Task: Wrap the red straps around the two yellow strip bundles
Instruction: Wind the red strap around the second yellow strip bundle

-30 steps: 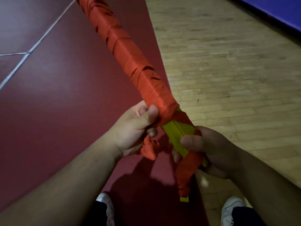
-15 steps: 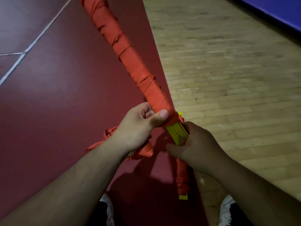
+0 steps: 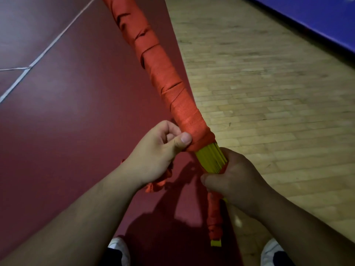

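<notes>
Red mat [image 3: 67, 121] and wooden floor [image 3: 269, 102] are lying under the yellow strip bundle [image 3: 210, 158]; left hand [image 3: 153, 158] is pinching its red strap [image 3: 172, 96], right hand [image 3: 236, 181] clasping the bundle.

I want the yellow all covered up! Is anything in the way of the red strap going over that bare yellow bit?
Only the right hand: it grips the yellow strips just below their bare patch. The left hand pinches the red strap just above it.

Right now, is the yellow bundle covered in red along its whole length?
No, below the red strap a bare stretch of yellow bundle shows between left hand and right hand.
</notes>
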